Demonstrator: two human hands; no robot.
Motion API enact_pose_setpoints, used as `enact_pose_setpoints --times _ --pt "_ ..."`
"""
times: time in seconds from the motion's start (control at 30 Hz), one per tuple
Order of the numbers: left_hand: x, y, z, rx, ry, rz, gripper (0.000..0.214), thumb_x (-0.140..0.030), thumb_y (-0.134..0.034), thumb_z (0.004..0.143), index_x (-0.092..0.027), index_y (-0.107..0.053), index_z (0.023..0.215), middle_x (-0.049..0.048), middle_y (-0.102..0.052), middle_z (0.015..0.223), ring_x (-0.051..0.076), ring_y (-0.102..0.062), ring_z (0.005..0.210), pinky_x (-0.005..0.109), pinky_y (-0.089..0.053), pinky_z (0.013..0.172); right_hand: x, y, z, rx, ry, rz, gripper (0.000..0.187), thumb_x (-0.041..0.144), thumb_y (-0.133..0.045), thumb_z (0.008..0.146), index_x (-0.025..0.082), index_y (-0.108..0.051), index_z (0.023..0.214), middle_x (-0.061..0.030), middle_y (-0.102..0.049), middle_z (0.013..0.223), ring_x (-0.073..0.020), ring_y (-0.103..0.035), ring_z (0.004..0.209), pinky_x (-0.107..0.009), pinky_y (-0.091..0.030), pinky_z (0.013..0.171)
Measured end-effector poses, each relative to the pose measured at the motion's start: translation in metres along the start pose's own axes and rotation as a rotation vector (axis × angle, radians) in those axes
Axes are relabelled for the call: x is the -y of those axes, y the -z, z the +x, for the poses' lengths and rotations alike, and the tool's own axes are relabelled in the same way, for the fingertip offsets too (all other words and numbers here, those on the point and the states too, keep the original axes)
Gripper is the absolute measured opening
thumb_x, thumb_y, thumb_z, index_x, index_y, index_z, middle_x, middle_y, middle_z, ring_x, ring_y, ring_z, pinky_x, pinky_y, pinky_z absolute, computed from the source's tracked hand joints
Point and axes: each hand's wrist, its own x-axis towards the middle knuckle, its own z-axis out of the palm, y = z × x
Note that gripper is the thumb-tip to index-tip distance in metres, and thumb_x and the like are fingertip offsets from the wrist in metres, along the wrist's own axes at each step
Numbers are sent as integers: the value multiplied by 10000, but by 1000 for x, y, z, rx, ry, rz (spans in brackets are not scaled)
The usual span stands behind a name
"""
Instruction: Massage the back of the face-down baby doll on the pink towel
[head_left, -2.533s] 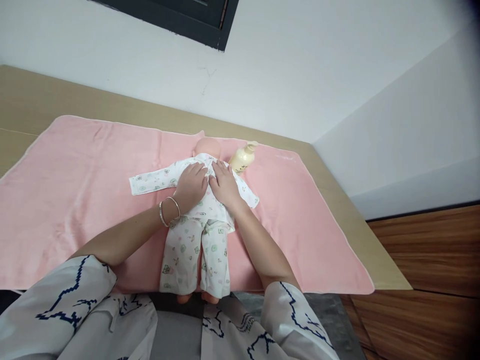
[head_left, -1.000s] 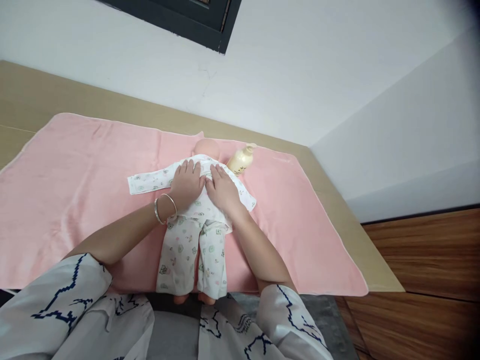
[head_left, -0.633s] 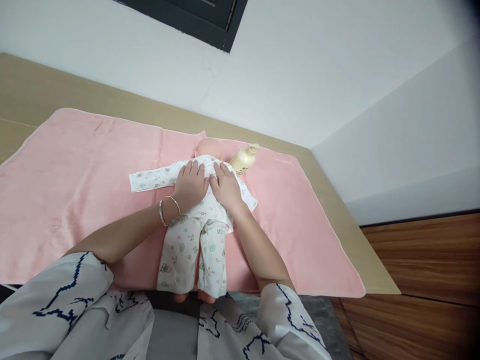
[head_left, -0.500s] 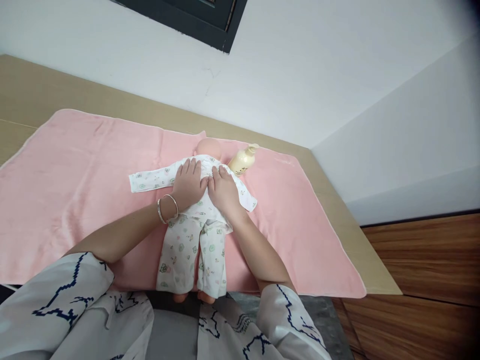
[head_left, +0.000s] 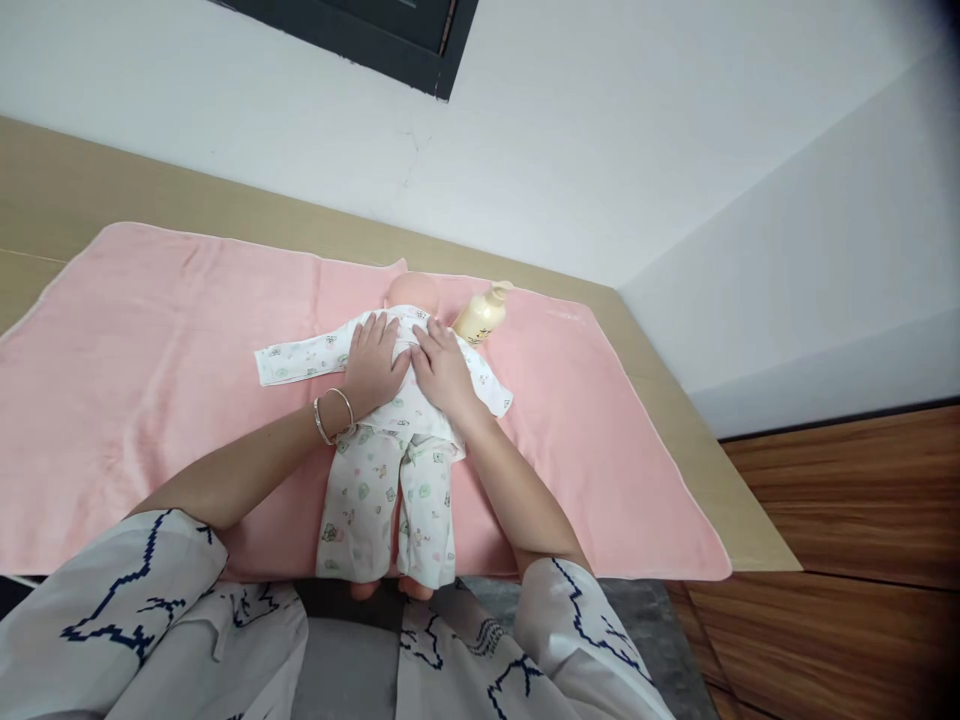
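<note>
A baby doll [head_left: 414, 290] lies on the pink blanket [head_left: 585, 480] with its head away from me and its feet at the near edge. It wears a white printed top [head_left: 409, 405] and matching trousers [head_left: 364, 500]. My left hand [head_left: 375, 368] rests flat on the left of the doll's upper body, fingers stretched out, a silver bangle at the wrist. On the right of it lies my right hand [head_left: 442, 370], also flat with fingers extended. The two thumbs nearly meet at the middle. Beyond my right hand is a cream pump bottle [head_left: 482, 316].
The blanket covers much of a light wooden table [head_left: 187, 195] that stands against a white wall [head_left: 540, 150]. A dark frame [head_left: 390, 50] is set in the wall above. Brown wood-grain panels [head_left: 855, 500] stand at the right.
My right hand's fingers have shifted slightly inward and up on the doll's top. The view has moved a little; the doll and bottle lie as before.
</note>
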Motion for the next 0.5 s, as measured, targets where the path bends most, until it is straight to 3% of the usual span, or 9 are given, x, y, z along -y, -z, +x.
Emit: enact_pose_setpoints --times 0.1,0.23,0.4,0.5 --pt "0 1 -1 -6 -3 5 563 -362 -418 962 -83 -455 1451 211 -421 1557 367 -312 1497 575 -239 1229 -3 -7 1 6 -4 38 520 333 -328 1025 136 -454 1490 -144 -342 1622 -272 -243 1541 -529 -198 1258" --pt "-1 2 -1 5 -7 8 551 -380 -422 968 -115 -474 1449 201 -415 1562 364 -307 1501 573 -236 1229 0 -6 -2 -141 4 52 544 345 -317 1022 134 -403 1517 -126 -291 1647 -234 -187 1558 -498 -200 1266" --pt "0 0 -1 -14 -8 -3 519 -339 -424 955 -130 -495 1425 186 -436 1553 347 -323 1497 574 -251 1225 2 -11 -3 2 -11 52 519 364 -317 1025 155 -486 1469 -121 -353 1621 -251 -232 1546 -522 -191 1262" --pt "2 -1 -1 -31 -20 -4 510 -366 -423 960 -129 -505 1405 182 -456 1541 348 -337 1489 578 -262 1219 0 -11 -3 -86 -19 88 521 369 -331 1020 163 -476 1476 -115 -322 1636 -237 -251 1540 -505 -225 1255"
